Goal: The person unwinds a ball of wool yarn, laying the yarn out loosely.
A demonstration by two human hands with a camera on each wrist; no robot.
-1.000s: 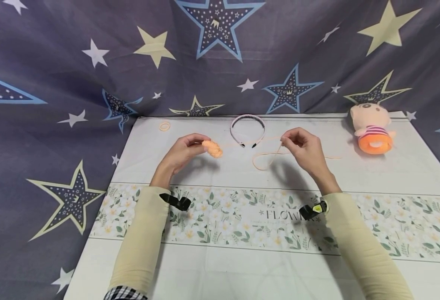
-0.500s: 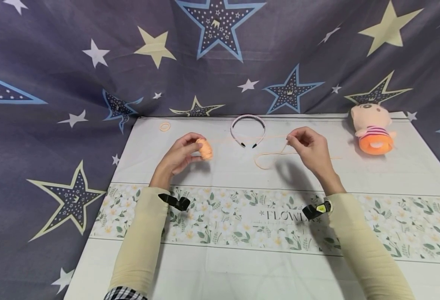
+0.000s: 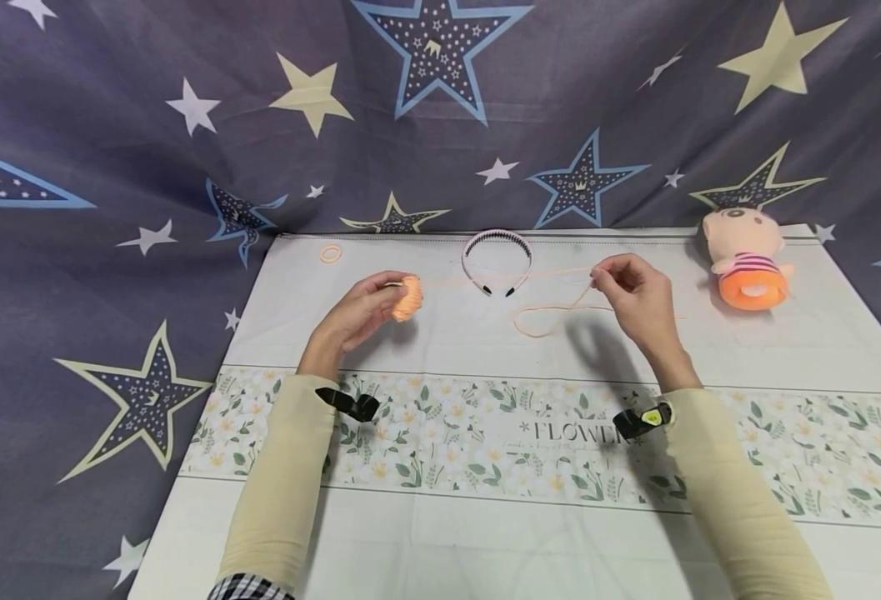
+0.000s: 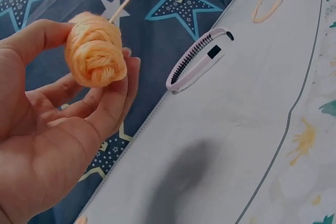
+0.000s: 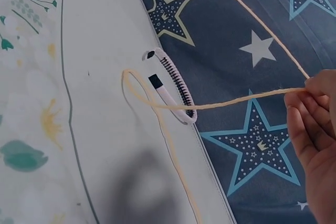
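Above the table, my left hand (image 3: 357, 312) holds a small ball of orange yarn (image 4: 97, 53) between thumb and fingers. From the ball a strand of yarn (image 5: 257, 19) stretches across to my right hand (image 3: 638, 304), whose thumb and forefinger pinch it. Past the pinch, the loose yarn tail drops to the tabletop and lies there in a curved loop (image 3: 533, 323). In the right wrist view the other right fingers curl in below the pinch. Behind the taut strand, a pink headband with black teeth (image 3: 496, 236) lies at the table's back edge.
A small orange ring (image 3: 330, 253) lies at the back left of the table (image 3: 440, 542). At the back right sits a plush toy (image 3: 748, 258) with an orange base. A dark star-patterned curtain (image 3: 380, 167) hangs behind and to the left.
My right hand has moved to the right, drawing the strand longer. The yarn ball has turned in my left hand and shifted slightly left.
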